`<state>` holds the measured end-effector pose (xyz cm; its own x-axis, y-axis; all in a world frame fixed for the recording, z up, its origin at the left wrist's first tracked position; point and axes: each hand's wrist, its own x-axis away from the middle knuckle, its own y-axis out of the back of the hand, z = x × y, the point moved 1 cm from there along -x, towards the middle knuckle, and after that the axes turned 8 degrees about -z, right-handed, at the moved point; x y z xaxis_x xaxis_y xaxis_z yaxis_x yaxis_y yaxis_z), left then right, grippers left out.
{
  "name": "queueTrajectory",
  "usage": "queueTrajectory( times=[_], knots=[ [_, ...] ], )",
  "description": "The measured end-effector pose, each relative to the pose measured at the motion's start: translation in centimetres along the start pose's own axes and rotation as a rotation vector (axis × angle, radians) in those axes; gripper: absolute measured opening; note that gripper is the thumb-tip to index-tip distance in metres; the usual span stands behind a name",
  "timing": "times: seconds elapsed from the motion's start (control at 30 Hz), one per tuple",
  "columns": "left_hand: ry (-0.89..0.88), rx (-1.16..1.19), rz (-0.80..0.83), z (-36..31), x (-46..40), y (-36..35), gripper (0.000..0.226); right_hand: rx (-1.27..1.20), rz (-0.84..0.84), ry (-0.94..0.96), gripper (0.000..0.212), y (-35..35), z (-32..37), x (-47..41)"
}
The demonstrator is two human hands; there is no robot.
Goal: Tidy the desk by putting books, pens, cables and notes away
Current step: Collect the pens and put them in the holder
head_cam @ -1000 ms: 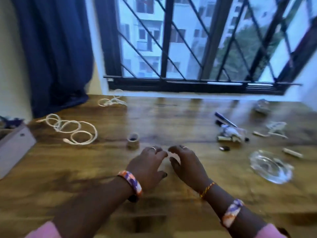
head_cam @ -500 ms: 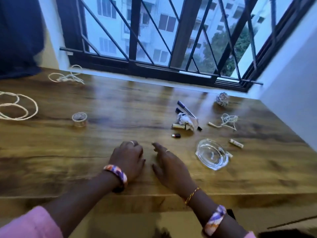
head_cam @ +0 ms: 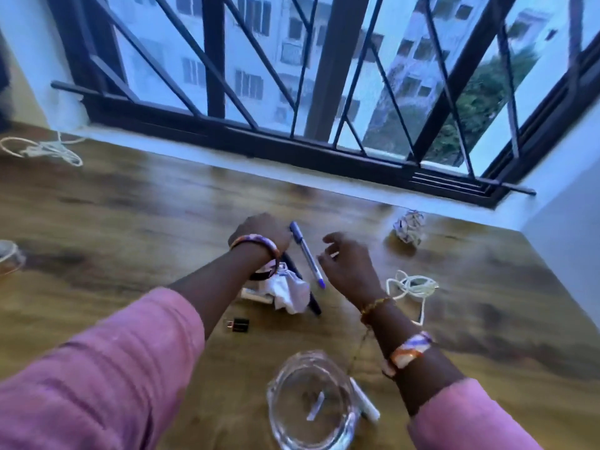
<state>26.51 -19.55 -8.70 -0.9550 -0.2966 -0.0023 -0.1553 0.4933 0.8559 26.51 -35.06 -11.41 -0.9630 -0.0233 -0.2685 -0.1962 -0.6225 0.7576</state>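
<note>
1. My 2 hands have left the bare near edge of the bench (head_cam: 130, 203), where they lay side by side 1 second ago, and now reach forward into the clutter on the right.
2. My left hand (head_cam: 259, 233) is curled over the capped end of the blue pen (head_cam: 306, 254). Its fingers are hidden behind its own back, so I cannot tell whether they have closed on the pen or only touch it.
3. My right hand (head_cam: 347, 264) hovers just right of the pen's tip, fingers loosely spread, holding nothing.
4. Under my left wrist lie a crumpled white note (head_cam: 290, 292), a black pen (head_cam: 311, 303) and a small pale stick (head_cam: 256, 295), all touching or just beside each other. A small black clip (head_cam: 238, 325) lies nearer me.
5. Just right of my right wrist is a coiled white cable (head_cam: 412, 287); beyond it, a crumpled paper ball (head_cam: 409, 227). Far left of my left hand, a second white cable (head_cam: 42, 151) waits by the window.
6. Between my forearms stand a glass dish (head_cam: 311, 401) and a white marker (head_cam: 365, 402) against it.
7. I judge the tidying has barely begun: the pens look like my first pickup, and cables and notes are all still out.
</note>
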Motion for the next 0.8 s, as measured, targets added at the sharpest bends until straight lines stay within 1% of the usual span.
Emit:
queueTrajectory(
  times=[0.07,0.13,0.2,0.27,0.33,0.37,0.43,0.5,0.53,0.6,0.7,0.8],
  knots=[
    [-0.022,-0.111,0.051,-0.7,0.1,-0.9,0.03,0.069,0.099,-0.011,0.039,-1.6,-0.5,-1.2],
    [0.018,-0.13,0.061,-1.2,0.1,-1.6,0.021,0.139,0.167,0.011,0.041,-2.9,-0.7,-1.9],
    [0.076,-0.043,0.023,-1.2,-0.7,-1.9,0.022,0.164,0.17,0.019,0.039,-3.5,-0.8,-2.5],
    [0.136,0.111,-0.01,-1.0,-1.2,-1.2,0.026,0.138,0.128,-0.011,0.037,-3.3,-0.2,-3.1],
    [0.152,0.274,-0.037,-0.4,-1.6,0.7,0.031,0.025,0.055,-0.061,0.03,-2.7,1.2,-3.7],
    [0.136,0.352,-0.069,0.1,-1.5,1.9,0.029,-0.088,0.047,-0.092,0.023,-2.2,2.2,-3.9],
    [0.095,0.499,-0.162,2.1,-1.1,5.1,0.017,-0.338,0.09,-0.128,0.017,-1.7,5.2,-3.7],
    [0.053,0.559,-0.257,5.3,0.0,8.7,0.01,-0.497,0.12,-0.112,0.014,-1.9,9.2,-3.0],
    [0.034,0.563,-0.286,7.0,0.7,10.2,0.011,-0.551,0.119,-0.096,0.013,-2.2,11.1,-2.4],
    [0.013,0.55,-0.358,11.6,2.4,13.8,0.019,-0.652,0.151,-0.077,0.021,-3.8,16.1,-0.7],
    [0.039,0.489,-0.472,18.8,5.4,19.3,0.025,-0.724,0.259,-0.01,0.024,-6.7,23.6,2.6],
    [0.086,0.385,-0.595,26.6,9.1,25.0,0.019,-0.766,0.352,0.069,0.02,-10.4,31.1,5.8]
  ],
)
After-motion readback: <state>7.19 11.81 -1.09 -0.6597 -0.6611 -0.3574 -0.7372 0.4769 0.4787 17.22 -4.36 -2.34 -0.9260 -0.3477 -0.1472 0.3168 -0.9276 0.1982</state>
